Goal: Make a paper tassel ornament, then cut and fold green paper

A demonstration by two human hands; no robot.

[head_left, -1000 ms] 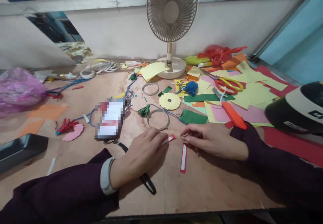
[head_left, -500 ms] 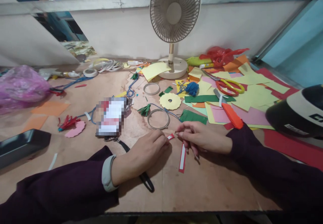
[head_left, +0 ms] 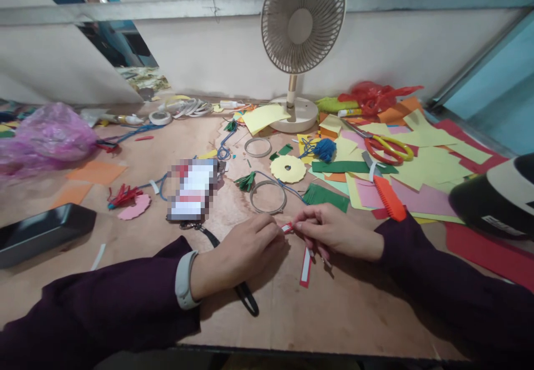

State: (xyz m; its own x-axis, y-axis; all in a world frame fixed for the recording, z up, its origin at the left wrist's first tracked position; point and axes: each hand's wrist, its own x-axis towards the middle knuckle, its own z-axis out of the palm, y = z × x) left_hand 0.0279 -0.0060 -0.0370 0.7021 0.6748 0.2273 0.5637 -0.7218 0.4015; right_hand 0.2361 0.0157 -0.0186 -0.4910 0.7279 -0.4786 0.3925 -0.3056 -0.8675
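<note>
My left hand is closed, its fingertips pinching a short red paper strip with a white band along it. My right hand meets the strip's right end, thumb and forefinger pressed together there. Its other fingers curl below. A second red paper strip, also white down the middle, lies on the table under my right hand, its upper end hidden. Just beyond my hands are a metal ring, a green tassel on a blue cord and a green paper piece.
A phone with a black strap lies left of my hands. Scissors, an orange cutter and paper sheets spread at right. The fan stands behind. A pink plastic bag and black case are at left.
My right hand has moved left, so its fingertips now meet the end of the short red strip. The left hand keeps its pinch. The whole view has shifted slightly.
</note>
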